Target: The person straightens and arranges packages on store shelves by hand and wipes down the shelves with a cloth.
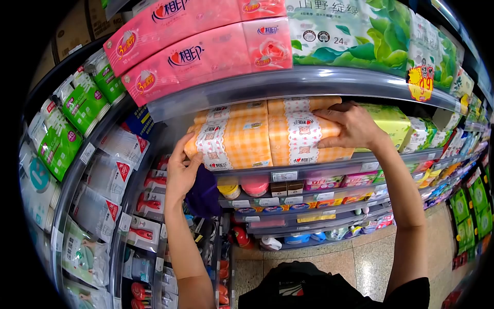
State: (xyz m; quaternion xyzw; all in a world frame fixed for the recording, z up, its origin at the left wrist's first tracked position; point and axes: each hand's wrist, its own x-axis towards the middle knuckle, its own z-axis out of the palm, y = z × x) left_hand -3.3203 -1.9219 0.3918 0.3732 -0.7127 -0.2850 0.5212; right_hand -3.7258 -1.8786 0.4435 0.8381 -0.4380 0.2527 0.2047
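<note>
Orange-and-white checked tissue packs (pixel 242 141) sit side by side at the front of a shelf, with more of the same pattern behind them. White bands with small bear pictures and red lettering run down their fronts. My left hand (pixel 182 170) grips the left end, thumb in front and fingers around the side. At the other end, my right hand (pixel 355 126) has its fingers over the top and front of the right pack. Its fingertips press on the wrapping. Just below my left hand hangs a dark purple cloth or bag (pixel 204 194).
Pink tissue packs (pixel 206 59) and green-leaf paper packs (pixel 350 36) fill the shelf above, whose lip (pixel 309 80) overhangs the orange packs. Light green packs (pixel 386 123) stand to the right. Shelves of bagged goods (pixel 105 177) curve along the left. Tiled floor (pixel 339 257) lies below.
</note>
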